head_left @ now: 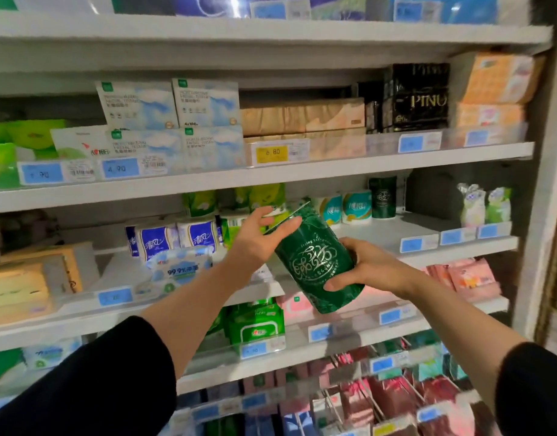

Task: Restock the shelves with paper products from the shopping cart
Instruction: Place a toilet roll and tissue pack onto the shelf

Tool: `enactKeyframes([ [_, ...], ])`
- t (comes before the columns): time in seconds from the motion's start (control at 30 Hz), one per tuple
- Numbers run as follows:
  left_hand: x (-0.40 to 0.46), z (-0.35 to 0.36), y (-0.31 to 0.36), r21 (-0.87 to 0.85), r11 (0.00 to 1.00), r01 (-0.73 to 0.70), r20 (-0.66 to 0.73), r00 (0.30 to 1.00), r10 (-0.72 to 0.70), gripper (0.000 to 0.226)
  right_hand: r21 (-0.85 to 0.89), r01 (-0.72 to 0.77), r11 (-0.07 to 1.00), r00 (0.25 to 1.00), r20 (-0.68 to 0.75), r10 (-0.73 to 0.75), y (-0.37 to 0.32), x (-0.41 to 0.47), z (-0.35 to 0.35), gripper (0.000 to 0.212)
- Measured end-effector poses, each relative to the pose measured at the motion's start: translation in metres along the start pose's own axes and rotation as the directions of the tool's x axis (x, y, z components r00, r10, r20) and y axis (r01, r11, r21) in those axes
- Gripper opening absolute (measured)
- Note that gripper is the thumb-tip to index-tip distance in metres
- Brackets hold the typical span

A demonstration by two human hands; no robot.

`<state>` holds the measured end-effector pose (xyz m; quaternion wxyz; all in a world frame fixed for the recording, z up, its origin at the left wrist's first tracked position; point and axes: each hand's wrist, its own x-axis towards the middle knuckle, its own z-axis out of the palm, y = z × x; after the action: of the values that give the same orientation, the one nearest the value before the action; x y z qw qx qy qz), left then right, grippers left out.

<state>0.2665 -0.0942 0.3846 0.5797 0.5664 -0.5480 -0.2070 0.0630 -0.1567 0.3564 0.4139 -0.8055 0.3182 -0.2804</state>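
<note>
Dark green roll pack (318, 262), wrapped in glossy printed film with pale lettering, is being held up in front of the shelving, tilted so its top end is leaning toward the far left and its bottom end toward the near right. It is hanging in the air just in front of the middle shelf (428, 228), touching neither that board nor the goods on it. The right hand (370, 269) is gripping the lower part of the pack, its thumb curling across the front of the wrapper and its other fingers wrapping round behind, out of sight. The left hand (258, 237) is resting against the upper left edge, fingers nearly straight and together, steadying rather than clasping. I judge the pack to be light and somewhat squashy, being rolled paper under thin plastic, so it is likely giving a little under pressure and bouncing back; the film looks slick, so a grip round the girth is probably safer than a pinch at the wrapper's loose end. At the far right of the same shelf a matching dark green pack (382, 198) is standing upright beside two teal-and-white rolls (343, 209), with bare board in front of it, which looks like the fitting spot. Blue-and-white packs (176, 237) are sitting further left. The shopping cart is not showing in this view.
</note>
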Motion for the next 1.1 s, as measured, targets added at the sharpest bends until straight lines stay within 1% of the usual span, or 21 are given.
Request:
enactKeyframes([
  [0.03,-0.002,0.001,-0.001,-0.024,1.000,-0.002,0.009,1.000,0.002,0.064,0.005,-0.001,1.000,1.000,-0.025,0.001,0.003,-0.002,0.000,0.055],
  [0.07,-0.006,0.000,-0.001,-0.060,0.998,0.002,0.020,1.000,-0.001,0.040,0.030,-0.005,1.000,0.999,-0.045,0.006,0.007,-0.004,0.000,0.051],
  [0.1,-0.008,-0.003,-0.004,-0.066,0.998,-0.004,0.024,1.000,0.006,0.021,0.065,-0.005,0.998,0.998,-0.061,0.009,0.012,-0.007,0.001,0.049],
  [0.13,-0.010,-0.006,-0.010,-0.019,0.999,-0.033,0.025,0.999,0.033,0.018,0.113,-0.006,0.994,0.997,-0.080,0.015,0.019,-0.010,0.001,0.048],
  [0.17,-0.012,-0.011,-0.017,0.099,0.994,-0.056,0.033,0.998,0.053,0.018,0.159,-0.006,0.987,0.994,-0.107,0.023,0.027,-0.012,0.002,0.049],
  [0.2,-0.015,-0.016,-0.028,0.245,0.967,-0.068,0.037,0.997,0.060,0.021,0.198,-0.008,0.980,0.989,-0.142,0.037,0.035,-0.015,0.005,0.051],
  [0.23,-0.019,-0.020,-0.039,0.383,0.921,-0.071,0.031,0.997,0.064,0.028,0.226,-0.013,0.974,0.984,-0.171,0.053,0.044,-0.017,0.008,0.055],
  [0.27,-0.023,-0.024,-0.053,0.487,0.871,-0.073,0.029,0.997,0.067,0.033,0.250,-0.025,0.968,0.980,-0.184,0.073,0.053,-0.019,0.013,0.058],
  [0.33,-0.034,-0.029,-0.079,0.611,0.785,-0.100,0.070,0.995,0.071,0.040,0.257,-0.064,0.964,0.979,-0.169,0.110,0.070,-0.023,0.024,0.065],
  [0.4,-0.045,-0.033,-0.099,0.709,0.690,-0.145,0.134,0.989,0.070,0.053,0.240,-0.127,0.963,0.981,-0.115,0.158,0.087,-0.026,0.037,0.072],
  [0.47,-0.052,-0.034,-0.117,0.784,0.583,-0.215,0.203,0.975,0.086,0.065,0.193,-0.183,0.964,0.977,-0.070,0.200,0.100,-0.029,0.051,0.072],
  [0.53,-0.056,-0.034,-0.131,0.808,0.523,-0.272,0.256,0.961,0.106,0.070,0.161,-0.213,0.964,0.973,-0.050,0.224,0.111,-0.030,0.061,0.076],
  [0.63,-0.062,-0.028,-0.141,0.798,0.514,-0.314,0.273,0.949,0.156,0.074,0.186,-0.217,0.958,0.972,-0.054,0.231,0.121,-0.033,0.075,0.075],
  [0.7,-0.066,-0.023,-0.144,0.821,0.490,-0.294,0.255,0.956,0.146,0.081,0.208,-0.214,0.954,0.969,-0.077,0.234,0.122,-0.036,0.080,0.073],
  [0.8,-0.068,-0.016,-0.147,0.859,0.429,-0.280,0.244,0.960,0.138,0.089,0.237,-0.210,0.948,0.965,-0.105,0.240,0.128,-0.038,0.082,0.073],
  [0.87,-0.069,-0.011,-0.145,0.865,0.430,-0.256,0.213,0.966,0.147,0.087,0.267,-0.196,0.943,0.959,-0.147,0.241,0.129,-0.040,0.079,0.075],
  [0.97,-0.070,0.001,-0.136,0.876,0.437,-0.204,0.137,0.974,0.180,0.085,0.312,-0.144,0.939,0.946,-0.235,0.223,0.119,-0.045,0.065,0.071],
  [1.03,-0.067,0.012,-0.128,0.860,0.439,-0.259,0.152,0.952,0.264,0.085,0.327,-0.090,0.941,0.931,-0.307,0.196,0.108,-0.048,0.049,0.068],
  [1.07,-0.064,0.019,-0.123,0.845,0.438,-0.306,0.181,0.935,0.305,0.084,0.329,-0.060,0.942,0.914,-0.361,0.185,0.103,-0.047,0.036,0.067],
  [1.1,-0.059,0.026,-0.115,0.830,0.442,-0.341,0.212,0.925,0.314,0.082,0.323,-0.019,0.946,0.890,-0.427,0.164,0.099,-0.045,0.021,0.066],
])
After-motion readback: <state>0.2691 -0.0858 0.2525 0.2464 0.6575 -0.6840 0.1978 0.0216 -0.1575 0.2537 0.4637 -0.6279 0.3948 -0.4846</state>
